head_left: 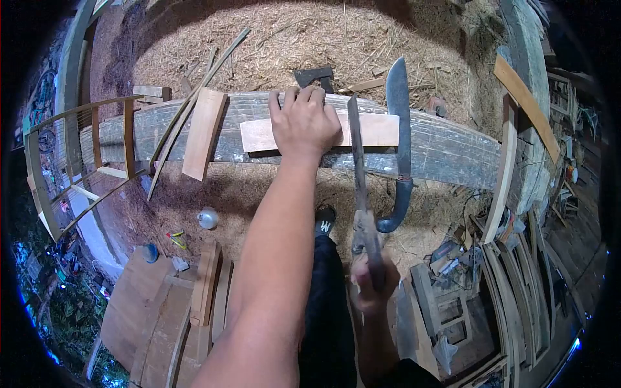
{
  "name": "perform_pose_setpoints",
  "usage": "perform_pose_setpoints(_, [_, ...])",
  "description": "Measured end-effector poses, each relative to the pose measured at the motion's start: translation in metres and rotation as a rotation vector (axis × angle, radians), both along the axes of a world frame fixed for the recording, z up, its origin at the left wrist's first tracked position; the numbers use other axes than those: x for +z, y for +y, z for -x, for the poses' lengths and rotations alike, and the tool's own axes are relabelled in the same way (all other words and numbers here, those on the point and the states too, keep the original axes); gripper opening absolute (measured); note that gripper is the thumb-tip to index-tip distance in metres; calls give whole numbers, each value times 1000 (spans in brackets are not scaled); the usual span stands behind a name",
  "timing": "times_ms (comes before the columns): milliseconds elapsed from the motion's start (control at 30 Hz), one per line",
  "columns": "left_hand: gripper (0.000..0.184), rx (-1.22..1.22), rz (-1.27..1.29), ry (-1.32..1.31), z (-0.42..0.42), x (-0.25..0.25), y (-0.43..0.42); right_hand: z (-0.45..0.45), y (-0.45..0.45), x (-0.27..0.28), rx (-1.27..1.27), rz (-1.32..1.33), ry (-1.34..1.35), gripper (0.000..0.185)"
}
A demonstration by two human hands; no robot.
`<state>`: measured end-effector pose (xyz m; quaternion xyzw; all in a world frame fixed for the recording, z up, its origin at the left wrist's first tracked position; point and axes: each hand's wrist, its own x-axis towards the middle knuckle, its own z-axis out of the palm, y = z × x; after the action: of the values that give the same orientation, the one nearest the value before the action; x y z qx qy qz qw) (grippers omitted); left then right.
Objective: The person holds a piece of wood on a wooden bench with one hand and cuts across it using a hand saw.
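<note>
A pale, short wooden board (259, 134) lies across a long weathered plank (446, 152). My left hand (304, 123) presses down on the board's middle, fingers curled over its far edge. Low at the right, my right hand (375, 281) is closed around the handle of a hand saw (359, 161), blurred by motion. The saw's narrow blade points away from me and crosses the board just right of my left hand. A machete (400, 97) with a dark curved handle rests on the plank by the board's right end.
Left of the board, another wooden piece (204, 132) and thin strips (184, 119) lean over the plank. An axe head (315, 77) sits behind it, among wood shavings. A slatted wooden frame (129, 132) stands left; a clear round container (207, 218) and stacked timber (206, 284) lie nearer me.
</note>
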<state>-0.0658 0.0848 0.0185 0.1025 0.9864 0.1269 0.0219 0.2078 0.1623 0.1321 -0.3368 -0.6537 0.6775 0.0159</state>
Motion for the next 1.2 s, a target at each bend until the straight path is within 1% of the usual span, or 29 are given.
perform_pose_setpoints(33, [34,3,-4,1,0,-2,0,1,-2,7,49,-33,-164,24])
perform_pose_setpoints(67, [34,-12,-25,47,-2,-4,0,0,-7,8,51,-38,-165,24])
perform_pose_setpoints(100, [35,-26,-42,93,-1,-3,-1,-1,-14,7,-35,-85,-172,27])
perform_pose_setpoints(133, [35,-25,-43,92,-1,-1,-3,-5,-10,5,-16,-120,-190,33])
perform_pose_setpoints(167, [32,-65,-37,174,-2,2,-4,-9,-7,2,3,-155,-209,39])
perform_pose_setpoints(200, [30,-110,-34,258,-2,5,-3,-9,-6,-3,-6,-160,-208,39])
perform_pose_setpoints(233, [30,-118,-41,258,-1,4,-3,-7,-5,-8,-75,-21,-76,41])
perform_pose_setpoints(267, [25,-124,-47,181,-3,2,-3,-5,-5,-11,-142,119,56,43])
perform_pose_setpoints(300, [22,-126,-50,104,-3,1,-4,3,-5,-10,-148,116,55,43])
perform_pose_setpoints(367, [20,-122,-53,109,-4,2,-6,23,-1,-5,9,20,-133,48])
perform_pose_setpoints(433, [18,-126,-66,125,-1,2,-3,38,-8,-12,-7,21,-120,45])
perform_pose_setpoints(533, [22,-119,-73,98,0,-3,-4,46,-11,-6,-26,63,-134,40])
perform_pose_setpoints(600, [20,-102,-67,105,1,-2,-4,46,-12,-5,34,-42,-208,37])
perform_pose_setpoints(633, [20,-106,-68,110,-1,-3,-6,45,-14,-9,11,-51,-188,38])
perform_pose_setpoints(700, [19,-133,-208,209,5,-3,-10,46,-17,-15,15,-68,-147,39])
perform_pose_setpoints(733, [19,-140,-211,227,13,0,-9,52,-16,-17,16,-87,-113,40])
perform_pose_setpoints(833, [21,-74,-182,110,13,5,-18,65,-15,-12,33,-109,-119,41])
perform_pose_setpoints(867, [21,-63,-181,119,16,5,-19,73,-13,-14,35,-120,-107,41])
perform_pose_setpoints(933, [20,-73,-91,177,18,7,-13,81,-13,-20,65,-136,-92,40])
perform_pose_setpoints(967, [19,-39,-31,112,17,5,-11,80,-15,-20,83,-148,-91,40])
perform_pose_setpoints(1067, [20,15,-53,124,21,-1,-9,84,-12,-6,62,-117,-169,39])
perform_pose_setpoints(1100, [20,64,-67,-9,21,1,-8,86,-8,3,43,-92,-184,39])
perform_pose_setpoints(1133, [20,76,-65,-10,23,4,-7,80,-5,6,13,-103,-191,41])
perform_pose_setpoints(1200, [23,70,-35,-95,23,7,-8,61,3,11,34,-57,-193,43])
